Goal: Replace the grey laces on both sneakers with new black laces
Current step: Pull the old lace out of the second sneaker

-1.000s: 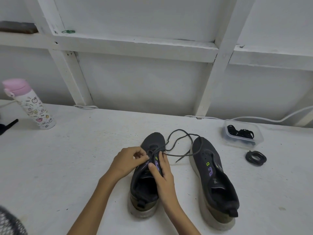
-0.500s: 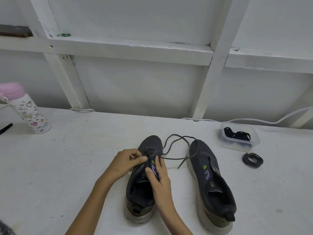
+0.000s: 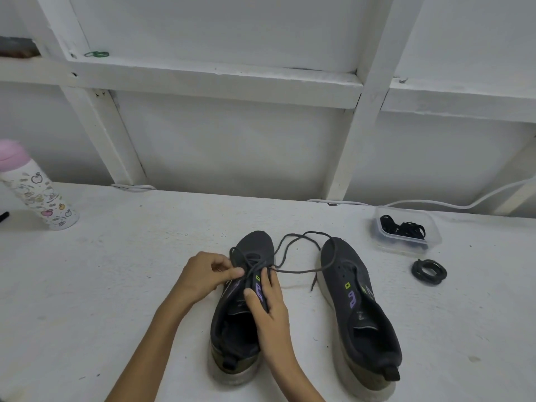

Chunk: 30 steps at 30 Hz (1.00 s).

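I see my left hand [image 3: 204, 275] pinching the grey lace [image 3: 301, 272] over 1 sneaker [image 3: 255, 242] near the counter's [image 3: 116, 285] front edge; my right hand [image 3: 271, 310] grips that sneaker's side.

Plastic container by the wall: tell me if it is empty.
No, the plastic container holds a bundle of black laces.
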### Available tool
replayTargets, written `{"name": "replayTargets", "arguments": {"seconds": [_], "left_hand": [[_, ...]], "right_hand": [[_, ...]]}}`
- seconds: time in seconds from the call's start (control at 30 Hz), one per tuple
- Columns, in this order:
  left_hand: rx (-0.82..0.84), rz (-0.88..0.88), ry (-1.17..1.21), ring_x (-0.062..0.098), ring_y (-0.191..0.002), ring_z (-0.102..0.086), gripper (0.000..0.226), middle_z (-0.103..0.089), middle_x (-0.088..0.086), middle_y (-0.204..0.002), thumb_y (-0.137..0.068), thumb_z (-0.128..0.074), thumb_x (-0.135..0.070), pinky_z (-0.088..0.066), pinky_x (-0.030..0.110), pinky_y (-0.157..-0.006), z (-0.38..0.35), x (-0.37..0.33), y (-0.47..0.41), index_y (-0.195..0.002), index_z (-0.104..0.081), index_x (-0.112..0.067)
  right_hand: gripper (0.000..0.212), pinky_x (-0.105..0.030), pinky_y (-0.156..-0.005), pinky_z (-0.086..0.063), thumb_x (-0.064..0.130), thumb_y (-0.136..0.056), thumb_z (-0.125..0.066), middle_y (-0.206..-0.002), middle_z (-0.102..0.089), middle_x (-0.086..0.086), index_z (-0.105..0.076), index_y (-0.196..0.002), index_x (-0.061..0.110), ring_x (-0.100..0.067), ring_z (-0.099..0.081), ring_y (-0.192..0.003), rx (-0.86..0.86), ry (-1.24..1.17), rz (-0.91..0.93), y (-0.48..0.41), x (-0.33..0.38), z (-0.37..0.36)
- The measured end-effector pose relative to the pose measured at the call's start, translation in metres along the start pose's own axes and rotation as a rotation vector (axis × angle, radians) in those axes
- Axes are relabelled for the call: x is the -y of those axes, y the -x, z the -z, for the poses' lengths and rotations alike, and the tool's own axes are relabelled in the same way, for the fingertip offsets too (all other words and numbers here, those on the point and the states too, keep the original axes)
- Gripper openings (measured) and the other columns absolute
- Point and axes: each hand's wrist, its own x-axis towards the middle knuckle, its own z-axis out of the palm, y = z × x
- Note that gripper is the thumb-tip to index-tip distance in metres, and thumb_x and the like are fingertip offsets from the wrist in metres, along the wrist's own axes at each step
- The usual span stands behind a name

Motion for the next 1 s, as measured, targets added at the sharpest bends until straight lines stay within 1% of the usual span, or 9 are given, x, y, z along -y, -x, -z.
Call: {"name": "replayTargets", "arguments": {"seconds": [0.17,0.23,0.33,0.4,0.53,0.6,0.73,0.83,1.0], "left_hand": [[-0.499,-0.015,0.136,0.020,-0.073,-0.065,0.015,-0.069,-0.001,-0.074,-0.084,-0.073,-0.035,-0.058,0.044,-0.074,0.012,0.005,-0.010,-0.080,-0.071,-0.022],[-0.367,0.003,0.152,0.022,-0.077,-0.065,0.019,-0.070,0.003,-0.078,-0.085,-0.072,-0.035,-0.057,0.038,-0.071,0.017,0.003,-0.008,-0.084,-0.072,-0.016],[0.018,0.035,0.064,0.013,-0.071,-0.064,0.017,-0.073,0.000,-0.079,-0.083,-0.073,-0.036,-0.051,0.024,-0.059,0.006,0.001,0.004,-0.079,-0.074,-0.020],[0.053,0.000,0.059,0.010,-0.065,-0.062,0.007,-0.074,-0.002,-0.077,-0.081,-0.077,-0.028,-0.047,0.019,-0.054,-0.003,0.003,0.006,-0.079,-0.076,-0.021],[-0.412,-0.039,0.200,0.009,-0.057,-0.055,0.009,-0.064,-0.003,-0.058,-0.082,-0.075,-0.022,-0.044,0.020,-0.053,0.003,0.005,-0.002,-0.075,-0.071,-0.024],[-0.551,-0.037,0.303,0.013,-0.062,-0.054,0.008,-0.062,0.000,-0.063,-0.084,-0.074,-0.025,-0.045,0.027,-0.058,0.014,0.002,-0.003,-0.077,-0.070,-0.022],[-0.181,0.035,0.231,0.011,-0.065,-0.059,0.017,-0.069,-0.002,-0.072,-0.081,-0.075,-0.034,-0.047,0.025,-0.056,0.012,-0.001,0.004,-0.079,-0.074,-0.017],[0.026,0.014,0.116,0.008,-0.063,-0.060,0.009,-0.074,-0.002,-0.076,-0.079,-0.079,-0.026,-0.045,0.021,-0.052,-0.004,0.002,0.006,-0.081,-0.076,-0.019],[-0.520,-0.068,0.223,0.009,-0.063,-0.058,0.013,-0.069,-0.003,-0.072,-0.085,-0.073,-0.019,-0.047,0.027,-0.056,0.004,0.002,-0.002,-0.076,-0.069,-0.028]], "right_hand": [[0.062,0.005,-0.101,-0.019,0.032,-0.095,-0.060,-0.159,-0.017,0.021,-0.034,-0.151,0.026,0.015,-0.017,-0.140,0.002,-0.021,-0.002,-0.001,-0.003,0.002],[0.068,0.005,-0.101,-0.019,0.043,-0.089,-0.059,-0.159,-0.018,0.022,-0.035,-0.150,0.027,0.023,-0.016,-0.135,-0.003,-0.018,0.002,0.000,-0.001,0.000],[0.072,0.003,-0.103,-0.020,0.049,-0.083,-0.056,-0.159,-0.019,0.021,-0.038,-0.149,0.027,0.023,-0.016,-0.135,-0.007,-0.003,0.014,0.000,0.001,-0.001],[0.068,0.003,-0.103,-0.021,0.045,-0.086,-0.057,-0.159,-0.020,0.020,-0.039,-0.149,0.027,0.020,-0.018,-0.137,-0.006,-0.006,0.014,0.000,0.000,-0.001],[0.059,0.003,-0.103,-0.020,0.030,-0.096,-0.060,-0.158,-0.019,0.022,-0.036,-0.150,0.028,0.013,-0.018,-0.140,0.008,-0.011,0.000,0.001,-0.004,0.001],[0.060,-0.003,-0.109,-0.020,0.034,-0.095,-0.060,-0.158,-0.020,0.023,-0.037,-0.149,0.029,0.014,-0.017,-0.140,0.008,-0.019,0.010,0.000,-0.003,0.001],[0.072,-0.022,-0.120,-0.019,0.049,-0.082,-0.058,-0.158,-0.021,0.024,-0.038,-0.149,0.029,0.015,-0.017,-0.140,-0.012,-0.025,0.009,0.000,0.000,-0.003],[0.068,-0.015,-0.116,-0.020,0.045,-0.085,-0.057,-0.157,-0.021,0.023,-0.039,-0.149,0.028,0.017,-0.017,-0.139,-0.008,-0.025,0.006,0.000,0.000,-0.002],[0.058,-0.016,-0.117,-0.020,0.029,-0.096,-0.060,-0.157,-0.021,0.024,-0.038,-0.149,0.028,0.013,-0.019,-0.140,0.017,-0.030,-0.007,0.001,0.000,0.001]]}}
